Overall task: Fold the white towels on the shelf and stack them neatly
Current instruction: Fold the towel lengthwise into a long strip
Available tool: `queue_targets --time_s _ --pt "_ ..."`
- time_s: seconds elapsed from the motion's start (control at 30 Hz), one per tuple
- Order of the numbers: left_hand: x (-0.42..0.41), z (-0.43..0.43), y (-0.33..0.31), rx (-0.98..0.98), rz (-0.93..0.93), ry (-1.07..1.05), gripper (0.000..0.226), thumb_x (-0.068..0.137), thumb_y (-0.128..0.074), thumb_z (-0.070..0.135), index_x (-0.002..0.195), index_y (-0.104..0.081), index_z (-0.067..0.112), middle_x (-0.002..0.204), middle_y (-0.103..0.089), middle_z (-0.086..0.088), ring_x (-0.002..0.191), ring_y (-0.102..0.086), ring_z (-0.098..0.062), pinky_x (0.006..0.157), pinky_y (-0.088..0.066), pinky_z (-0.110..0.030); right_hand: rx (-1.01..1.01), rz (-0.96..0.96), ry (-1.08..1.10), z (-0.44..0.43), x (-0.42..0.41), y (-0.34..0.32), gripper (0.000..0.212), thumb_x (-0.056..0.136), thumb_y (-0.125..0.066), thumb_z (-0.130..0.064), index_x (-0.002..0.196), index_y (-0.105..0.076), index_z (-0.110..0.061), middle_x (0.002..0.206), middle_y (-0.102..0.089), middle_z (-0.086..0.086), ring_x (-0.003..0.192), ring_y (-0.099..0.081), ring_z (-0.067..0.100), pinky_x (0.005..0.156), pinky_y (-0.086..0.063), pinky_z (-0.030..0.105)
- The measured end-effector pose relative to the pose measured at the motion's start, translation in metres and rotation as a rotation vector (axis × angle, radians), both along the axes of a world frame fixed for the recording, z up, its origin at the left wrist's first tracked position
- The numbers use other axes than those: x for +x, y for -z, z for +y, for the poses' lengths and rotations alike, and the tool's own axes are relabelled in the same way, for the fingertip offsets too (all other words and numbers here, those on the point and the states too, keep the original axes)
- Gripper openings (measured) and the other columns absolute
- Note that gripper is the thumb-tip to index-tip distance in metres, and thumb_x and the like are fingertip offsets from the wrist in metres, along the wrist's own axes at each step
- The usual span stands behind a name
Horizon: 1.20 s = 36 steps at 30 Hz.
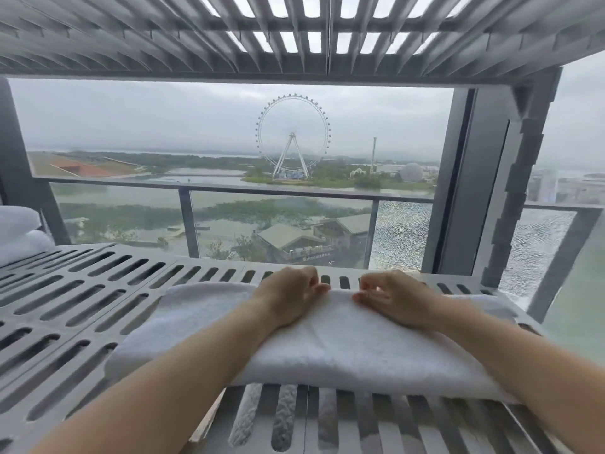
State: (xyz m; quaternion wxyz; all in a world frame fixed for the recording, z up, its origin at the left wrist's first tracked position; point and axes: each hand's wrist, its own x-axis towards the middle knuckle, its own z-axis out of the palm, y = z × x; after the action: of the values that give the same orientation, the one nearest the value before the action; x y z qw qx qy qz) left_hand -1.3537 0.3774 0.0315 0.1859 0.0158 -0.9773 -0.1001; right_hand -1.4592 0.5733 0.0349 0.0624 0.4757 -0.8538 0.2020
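Note:
A white towel (330,345) lies folded in a thick long band across the slotted grey shelf (82,290). My left hand (289,294) rests on the towel's far edge at the middle, fingers curled and pinching the cloth. A little to its right, my right hand (391,298) pinches the same far edge. The fingertips of the two hands nearly meet. Both forearms lie over the towel and hide parts of it. At the far left edge, a stack of folded white towels (18,231) sits on the shelf.
A second slotted shelf (294,31) hangs overhead. Dark grey uprights (465,178) stand at the right and far left. Behind the shelf is a balcony railing (229,188) with glass panels and an open view over water.

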Motion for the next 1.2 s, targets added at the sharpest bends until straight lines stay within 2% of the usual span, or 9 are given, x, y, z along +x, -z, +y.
queue_targets --time_s 0.13,0.3,0.47,0.57,0.63,0.73,0.83,1.07,1.2 --pt "-0.003 0.006 -0.007 -0.087 0.082 -0.049 0.034 0.095 -0.040 0.044 0.099 -0.053 0.013 0.095 -0.067 -0.014 0.086 -0.062 -0.031 0.073 -0.047 -0.034 0.006 0.043 0.022 -0.003 -0.008 -0.008 0.021 0.090 -0.050 -0.046 0.076 -0.047 -0.030 0.071 -0.056 -0.007 0.070 -0.055 0.018 0.063 -0.041 0.028" --pt "-0.001 0.015 -0.009 -0.227 0.042 -0.113 0.026 0.094 -0.047 0.037 0.102 -0.054 0.014 0.099 -0.066 -0.008 0.093 -0.063 -0.029 0.076 -0.048 -0.034 0.067 0.129 0.144 -0.008 -0.002 -0.004 0.028 0.089 -0.048 -0.052 0.085 -0.053 -0.025 0.093 -0.065 0.001 0.080 -0.058 0.019 0.072 -0.049 0.033" --pt "0.012 0.030 -0.011 -0.279 0.217 -0.024 0.017 0.095 -0.046 0.018 0.101 -0.062 0.020 0.096 -0.068 -0.002 0.086 -0.065 -0.024 0.075 -0.054 -0.036 -0.093 0.473 0.129 -0.009 0.035 -0.008 0.022 0.086 -0.059 -0.042 0.091 -0.061 -0.020 0.093 -0.062 -0.005 0.082 -0.061 0.017 0.067 -0.047 0.027" --pt "0.027 0.030 0.000 -0.125 0.003 0.173 0.034 0.098 -0.033 0.028 0.123 -0.056 0.021 0.119 -0.064 -0.006 0.107 -0.059 -0.022 0.093 -0.047 -0.040 -0.168 0.327 0.063 -0.010 0.059 0.009 0.022 0.089 -0.053 -0.038 0.096 -0.067 -0.022 0.098 -0.066 -0.006 0.084 -0.063 0.015 0.074 -0.051 0.031" --pt "0.034 0.024 0.011 -0.097 -0.268 0.216 0.051 0.099 -0.022 0.041 0.146 -0.023 0.023 0.153 -0.025 0.000 0.140 -0.022 -0.011 0.117 -0.016 -0.038 -0.099 0.187 -0.004 -0.009 0.059 0.017 0.031 0.093 -0.045 -0.035 0.115 -0.062 -0.022 0.123 -0.060 -0.006 0.108 -0.056 0.011 0.094 -0.042 0.024" --pt "0.032 0.012 0.017 -0.113 -0.387 0.169 0.063 0.095 -0.012 0.056 0.147 0.003 0.024 0.157 0.006 0.008 0.141 0.008 -0.002 0.116 0.009 -0.037 0.183 0.007 -0.109 -0.002 0.046 0.019 0.050 0.098 -0.027 -0.044 0.145 -0.019 -0.031 0.154 -0.017 -0.014 0.140 -0.012 0.000 0.112 -0.006 0.018" --pt "0.030 0.012 0.018 -0.094 -0.386 0.149 0.068 0.091 -0.011 0.063 0.147 0.003 0.026 0.157 0.006 0.008 0.142 0.008 -0.005 0.116 0.009 -0.039 0.373 -0.013 -0.151 0.005 0.037 0.019 0.047 0.096 -0.016 -0.050 0.135 0.009 -0.045 0.152 0.006 -0.021 0.137 0.011 -0.006 0.112 0.010 0.022" --pt "0.039 0.003 0.010 -0.104 -0.394 0.075 0.073 0.090 -0.011 0.066 0.148 -0.001 0.023 0.157 0.002 0.007 0.143 0.005 -0.009 0.111 0.017 -0.047 0.336 -0.064 -0.079 0.001 0.047 0.009 0.054 0.094 -0.019 -0.053 0.145 -0.013 -0.036 0.155 -0.004 -0.018 0.140 0.001 -0.003 0.114 0.003 0.023" --pt "0.054 -0.015 0.004 -0.159 -0.374 0.054 0.057 0.098 -0.013 0.043 0.148 0.001 0.017 0.157 0.004 0.004 0.143 0.008 -0.008 0.110 0.019 -0.049 0.234 -0.089 -0.040 -0.036 0.074 0.008 0.050 0.099 -0.025 -0.042 0.146 -0.022 -0.025 0.155 -0.013 -0.011 0.141 -0.008 0.002 0.114 -0.002 0.023"
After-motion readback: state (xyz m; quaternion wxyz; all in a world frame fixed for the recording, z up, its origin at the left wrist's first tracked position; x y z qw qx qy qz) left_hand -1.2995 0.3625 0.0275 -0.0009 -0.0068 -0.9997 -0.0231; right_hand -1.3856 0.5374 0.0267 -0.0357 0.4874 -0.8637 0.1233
